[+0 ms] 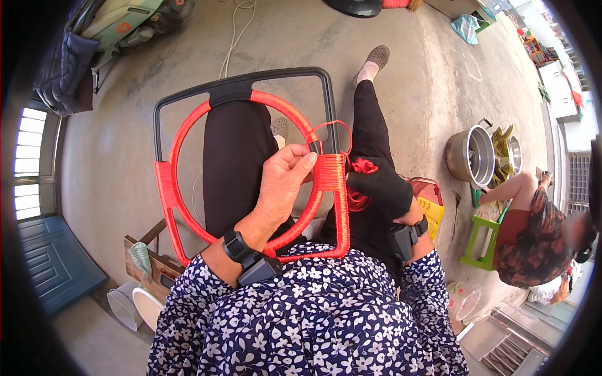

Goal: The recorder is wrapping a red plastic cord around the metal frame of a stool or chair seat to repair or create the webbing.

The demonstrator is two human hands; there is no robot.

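Across my lap lies a black frame [285,73], a rounded rectangle with a ring [180,135] inside it. Red cord is wound closely over most of the ring and the near part of the frame. My bare left hand [280,185] pinches at the right side, where ring and frame bar meet, just above a broad band of red winding [330,172]. A loose loop of cord arches over the bar there. In a black glove, my right hand [384,191] is closed around a bundle of red cord [364,166], close beside the band.
At the right, a person [533,241] sits near a green stool [481,243] and a large metal pot [469,153]. A wooden bench [150,266] and pale buckets stand at lower left. A scooter [125,25] is at upper left; a white cable [233,44] crosses the concrete floor.
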